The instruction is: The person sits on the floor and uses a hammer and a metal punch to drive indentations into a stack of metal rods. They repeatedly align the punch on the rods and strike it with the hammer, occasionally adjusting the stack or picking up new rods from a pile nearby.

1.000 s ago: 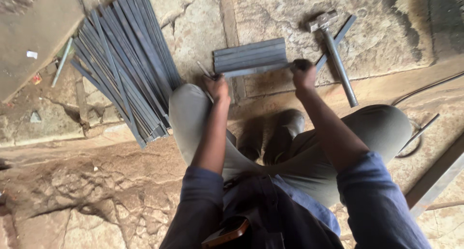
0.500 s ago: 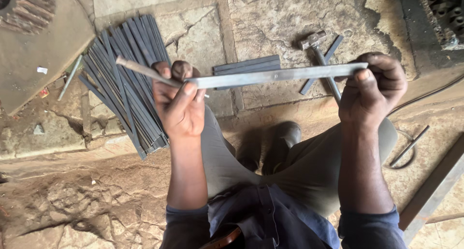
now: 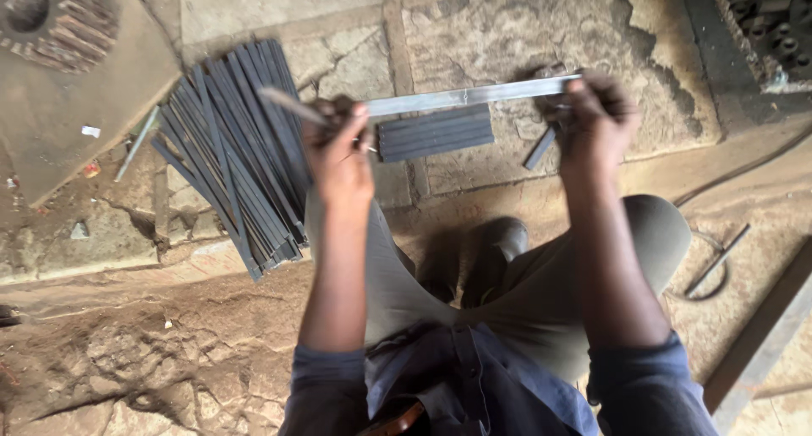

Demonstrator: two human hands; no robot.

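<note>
In the head view, the person sits low over a stone floor (image 3: 254,30), with the knees spread. Both hands hold one long flat metal strip (image 3: 461,98) up in front of the body, nearly level, with its right end a little higher. The left hand (image 3: 338,148) is closed around the left part of the strip, and a blurred end sticks out past it to the left. The right hand (image 3: 592,119) is closed around the right end, with the fingers wrapped over it.

Half a second ago the strip was already between the two hands, but it was lower and nearer to the body. One second ago both hands were down at the small stack of short strips (image 3: 436,133) on the floor. So the strip has been lifted from there and is now raised further, above this small stack. I judge that the person is checking or straightening the strip, but the picture does not show which.

To the left, a large fan-shaped pile of dark strips (image 3: 228,148) lies on the floor. Just left of the right hand, a short grey bar (image 3: 540,148) lies on the floor. A thin bent rod (image 3: 715,263) lies at the right, near the knee.
</note>
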